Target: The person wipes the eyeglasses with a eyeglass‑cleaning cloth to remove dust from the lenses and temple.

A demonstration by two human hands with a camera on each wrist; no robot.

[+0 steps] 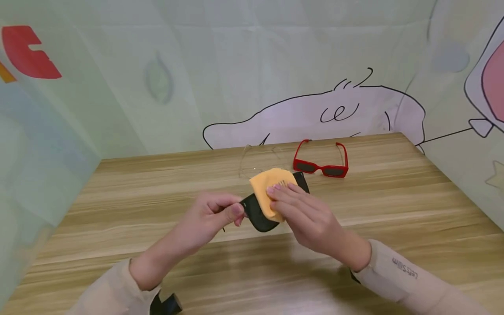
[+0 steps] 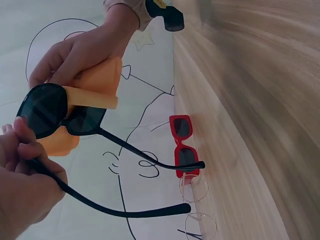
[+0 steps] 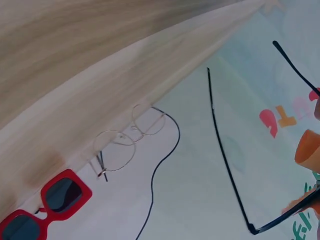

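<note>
Black sunglasses (image 1: 261, 221) are held up over the table, their temples unfolded. My left hand (image 1: 212, 214) pinches them at one end of the frame, beside the hinge. An orange cloth (image 1: 271, 179) is folded over the other lens, covering the top edge on both faces, as the left wrist view shows. My right hand (image 1: 311, 218) grips this cloth around the lens, its fingers lying flat along the side toward me; the thumb is hidden. In the right wrist view one long black temple (image 3: 227, 155) sticks out, and the hands are mostly out of frame.
Red-framed sunglasses (image 1: 338, 172) with dark lenses stand near the back of the wooden table (image 1: 138, 188). Left of them are thin wire-rimmed round glasses (image 3: 114, 150), partly behind the cloth in the head view. A printed cartoon backdrop (image 1: 252, 65) rises behind the table.
</note>
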